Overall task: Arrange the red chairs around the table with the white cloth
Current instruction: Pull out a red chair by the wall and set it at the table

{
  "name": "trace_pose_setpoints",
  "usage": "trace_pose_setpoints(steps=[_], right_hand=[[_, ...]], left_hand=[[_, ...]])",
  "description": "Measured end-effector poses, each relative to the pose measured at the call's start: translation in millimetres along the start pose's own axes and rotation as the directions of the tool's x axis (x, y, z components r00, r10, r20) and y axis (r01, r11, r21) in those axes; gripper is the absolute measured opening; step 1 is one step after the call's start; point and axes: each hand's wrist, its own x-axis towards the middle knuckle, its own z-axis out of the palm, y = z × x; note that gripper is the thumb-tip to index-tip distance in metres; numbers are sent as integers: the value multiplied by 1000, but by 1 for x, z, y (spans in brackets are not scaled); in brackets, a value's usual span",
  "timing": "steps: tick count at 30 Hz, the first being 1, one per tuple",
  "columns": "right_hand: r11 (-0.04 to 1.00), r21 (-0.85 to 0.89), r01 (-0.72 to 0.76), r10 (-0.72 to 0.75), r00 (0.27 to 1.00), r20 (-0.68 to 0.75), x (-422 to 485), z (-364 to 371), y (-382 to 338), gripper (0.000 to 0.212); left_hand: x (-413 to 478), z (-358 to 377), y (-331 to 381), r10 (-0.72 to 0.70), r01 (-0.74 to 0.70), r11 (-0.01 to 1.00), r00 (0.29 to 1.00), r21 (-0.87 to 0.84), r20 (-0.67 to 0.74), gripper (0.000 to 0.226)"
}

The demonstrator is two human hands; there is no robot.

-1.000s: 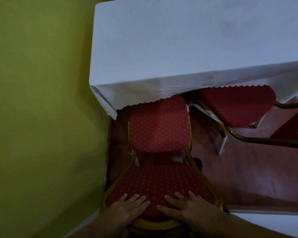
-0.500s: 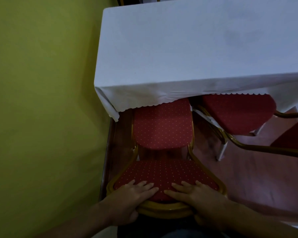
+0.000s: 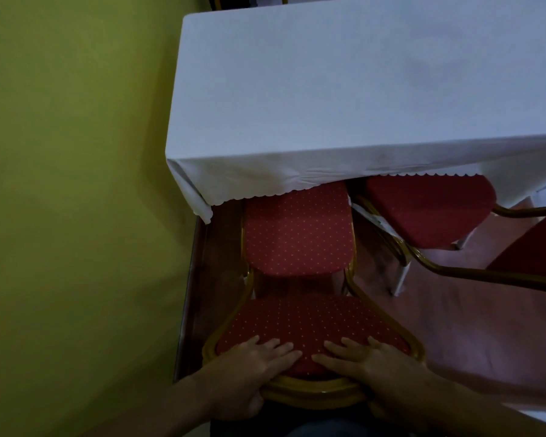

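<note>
Nearest the camera, the left hand (image 3: 252, 370) and the right hand (image 3: 369, 370) are lying side by side on the top of a red chair's backrest (image 3: 309, 329). The fingers of both are spreading flat over the dotted red padding, pointing toward the desk, while the thumbs are hooking under the gold frame (image 3: 312, 389) at the backrest's upper edge, so each hand is grasping the backrest rather than hanging loose. The fingertips of the two hands are lying close together near the middle of the padding, not touching.

Beyond the backrest, this chair's seat (image 3: 297, 234) is facing the desk, its front edge sitting just under the scalloped hem of the white cloth (image 3: 328, 99). The chair is standing near the desk's left corner, with a green wall (image 3: 76, 184) close on its left and a strip of dark wooden floor (image 3: 202, 279) between them.

To the right, a second chair (image 3: 429, 212) is standing at an angle, its seat partly tucked under the hem, and its gold frame is running out toward the right edge. The red padding of its backrest (image 3: 530, 247) is showing at the far right. The reddish floor is lying beneath both.

Farthest off, the cloth is covering the whole desk top and hanging down over its near side.
</note>
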Motion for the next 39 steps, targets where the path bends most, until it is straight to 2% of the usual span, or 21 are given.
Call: trace_pose_setpoints(steps=[8, 14, 17, 22, 39], right_hand=[[994, 109, -8, 26, 986, -167, 18, -21, -11, 93], [993, 113, -34, 61, 968, -241, 18, -24, -14, 90], [992, 102, -77, 99, 966, -237, 17, -26, -13, 90], [993, 86, -84, 103, 963, -251, 16, -33, -11, 84], [994, 73, -83, 100, 959, -264, 21, -34, -3, 81]], left_hand=[[-12, -26, -38, -46, 45, 999, 995, -7, -93, 78], [-8, -33, -42, -116, 116, 993, 993, 21, 3, 90], [-7, -34, -40, -147, 147, 989, 989, 27, 16, 97], [-4, -38, -44, -173, 173, 985, 985, 16, 9, 85], [-1, -45, -43, -182, 182, 983, 983, 25, -21, 83]])
